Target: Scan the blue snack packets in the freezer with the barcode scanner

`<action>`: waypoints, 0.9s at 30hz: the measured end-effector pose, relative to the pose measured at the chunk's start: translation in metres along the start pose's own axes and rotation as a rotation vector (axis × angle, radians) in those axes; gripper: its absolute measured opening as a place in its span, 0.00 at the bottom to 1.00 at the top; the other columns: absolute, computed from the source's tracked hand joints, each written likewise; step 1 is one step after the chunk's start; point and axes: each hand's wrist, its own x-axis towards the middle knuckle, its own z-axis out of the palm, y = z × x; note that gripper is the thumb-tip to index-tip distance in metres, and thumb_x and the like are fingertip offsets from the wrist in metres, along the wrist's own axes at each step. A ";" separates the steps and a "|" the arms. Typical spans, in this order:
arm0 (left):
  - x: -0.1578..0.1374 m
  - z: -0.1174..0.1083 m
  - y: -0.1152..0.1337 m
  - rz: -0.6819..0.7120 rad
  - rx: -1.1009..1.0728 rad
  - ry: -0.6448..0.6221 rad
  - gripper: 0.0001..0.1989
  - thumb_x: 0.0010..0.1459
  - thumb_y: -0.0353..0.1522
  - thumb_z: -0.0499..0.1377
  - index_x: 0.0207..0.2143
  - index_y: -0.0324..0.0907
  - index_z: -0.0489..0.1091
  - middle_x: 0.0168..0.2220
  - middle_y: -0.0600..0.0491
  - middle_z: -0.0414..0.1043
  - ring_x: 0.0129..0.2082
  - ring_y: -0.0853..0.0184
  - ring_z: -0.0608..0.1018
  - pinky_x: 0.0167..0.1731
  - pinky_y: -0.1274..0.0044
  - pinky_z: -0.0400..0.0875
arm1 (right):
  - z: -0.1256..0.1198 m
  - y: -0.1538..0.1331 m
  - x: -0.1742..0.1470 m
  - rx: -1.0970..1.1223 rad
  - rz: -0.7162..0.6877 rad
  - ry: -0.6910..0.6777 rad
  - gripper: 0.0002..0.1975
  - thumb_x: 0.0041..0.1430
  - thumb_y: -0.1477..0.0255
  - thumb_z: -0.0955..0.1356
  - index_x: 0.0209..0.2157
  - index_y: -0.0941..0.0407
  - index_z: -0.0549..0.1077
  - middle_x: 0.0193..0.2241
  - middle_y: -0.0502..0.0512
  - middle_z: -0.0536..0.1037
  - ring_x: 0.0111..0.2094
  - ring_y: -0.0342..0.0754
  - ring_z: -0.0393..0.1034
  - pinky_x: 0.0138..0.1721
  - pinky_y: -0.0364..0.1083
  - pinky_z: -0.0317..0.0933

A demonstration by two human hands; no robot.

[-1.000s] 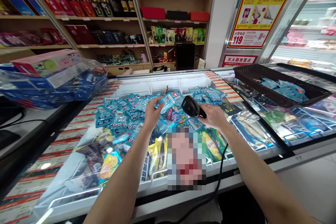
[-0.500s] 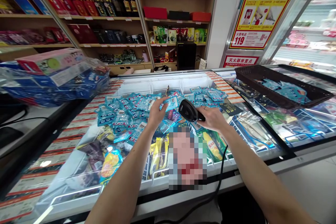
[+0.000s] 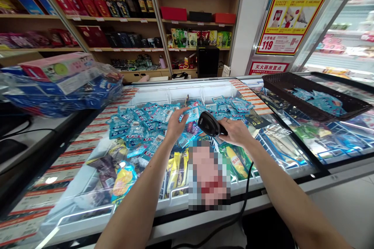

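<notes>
My right hand [image 3: 237,131] is wrapped round the handle of a black barcode scanner [image 3: 208,124], its head tilted to the left. A light-blue snack packet [image 3: 193,114] is pinched in my left hand [image 3: 176,123], close beside the scanner head. Many more blue packets [image 3: 140,118] lie spread on the glass top of the freezer [image 3: 163,85] around both hands. A black cable [image 3: 247,188] runs down below my right hand. Through the glass below show yellow-wrapped goods [image 3: 177,169] and green bags with corn pictures [image 3: 237,161].
At the left, boxes in clear plastic wrap [image 3: 67,83] stand by the freezer edge. A dark brown basket [image 3: 309,105] holding blue packets rests on the right. Shelves [image 3: 117,19] with boxes and bottles line the back wall. Price-label strips [image 3: 58,175] run along the left side.
Almost nothing differs. The scanner head has shifted very slightly left, and the view has moved a touch. Both hands keep their hold.
</notes>
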 end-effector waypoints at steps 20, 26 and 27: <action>0.000 -0.064 -0.016 -0.113 0.226 0.360 0.16 0.55 0.32 0.55 0.46 0.41 0.69 0.42 0.47 0.68 0.45 0.57 0.68 0.50 0.61 0.60 | 0.007 0.007 -0.003 0.006 0.087 0.038 0.18 0.55 0.65 0.64 0.47 0.56 0.68 0.39 0.56 0.76 0.36 0.48 0.70 0.30 0.42 0.55; -0.010 -0.061 -0.009 -0.076 0.366 0.378 0.14 0.56 0.32 0.54 0.45 0.46 0.71 0.55 0.44 0.60 0.58 0.46 0.57 0.56 0.48 0.42 | 0.008 0.007 -0.002 -0.014 0.103 0.040 0.18 0.55 0.64 0.64 0.47 0.56 0.69 0.38 0.55 0.76 0.35 0.49 0.71 0.30 0.43 0.55; -0.011 -0.056 -0.006 -0.019 0.378 0.312 0.14 0.55 0.32 0.54 0.44 0.48 0.71 0.55 0.46 0.61 0.59 0.48 0.57 0.57 0.49 0.40 | 0.008 0.008 -0.002 -0.019 0.107 0.035 0.18 0.55 0.65 0.64 0.47 0.56 0.69 0.38 0.55 0.76 0.35 0.49 0.71 0.30 0.43 0.55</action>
